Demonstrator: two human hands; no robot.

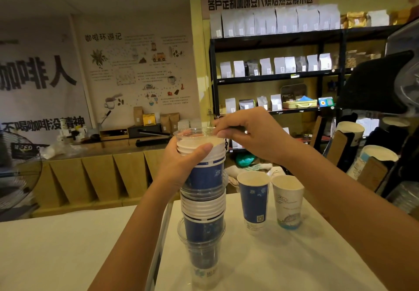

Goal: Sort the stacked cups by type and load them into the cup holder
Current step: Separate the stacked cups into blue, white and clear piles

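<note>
black shelving (pixel 274 76), coffee bags (pixel 272 22), fan (pixel 15 173)

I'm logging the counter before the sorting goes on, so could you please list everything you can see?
Mixed cup stack: one, blue, white and clear cups nested, standing centre on the white table.
Clear cup: one, transparent, atop the stack.
Blue paper cup: one, upright, right of the stack.
White printed cup: one, upright, beside the blue cup.
Cup holder: cardboard-fronted, white cup stacks inside, far right.
Shelf: black, holding pale bags, behind.
Left hand: grip around the stack's upper cups.
Right hand: pinching the clear cup's rim.
</note>
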